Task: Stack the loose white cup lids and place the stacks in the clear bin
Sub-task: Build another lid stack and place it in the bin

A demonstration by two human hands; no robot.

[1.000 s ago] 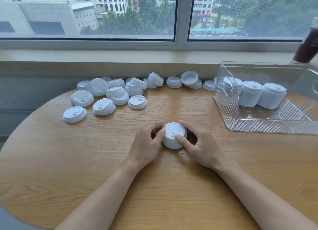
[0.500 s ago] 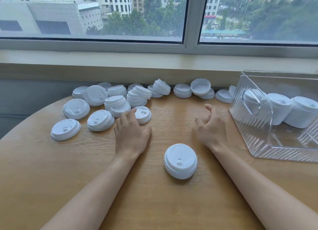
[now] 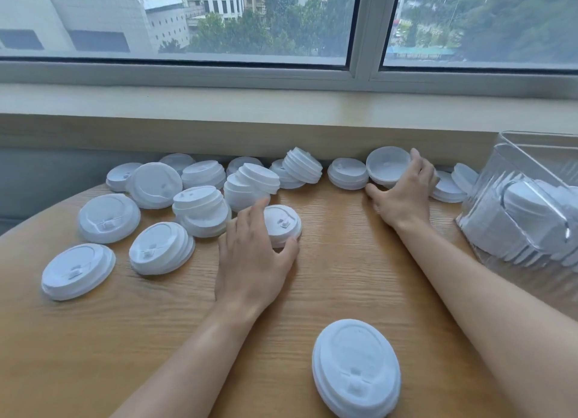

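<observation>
Desk [image 3: 344, 277]: light wood with a rounded edge, carrying the lids, the bin and both hands.
Window [image 3: 194, 20]: behind the sill, well beyond both hands, showing buildings and trees.
Bin [image 3: 531, 205]: clear, ribbed, just right of the right hand's wrist; white lid stacks lie on their sides inside it.
Loose lids [image 3: 109, 219]: white, scattered singly and in short piles left of the left hand and along the sill between the two hands, some tilted against each other.
Near stack [image 3: 356, 367]: a short pile of lids standing on the desk nearer the camera than both hands, between the forearms, touched by neither.
Left hand [image 3: 253, 255]: palm down, fingers [image 3: 247, 217] curled over a lid [image 3: 283, 223], thumb against its near edge, grasping it on the desk.
Right hand [image 3: 403, 192]: stretched to the sill, fingers [image 3: 417, 164] wrapped over the right rim of an upturned lid [image 3: 387, 167], thumb spread along the desk below it; it grips that lid, which leans on others.
</observation>
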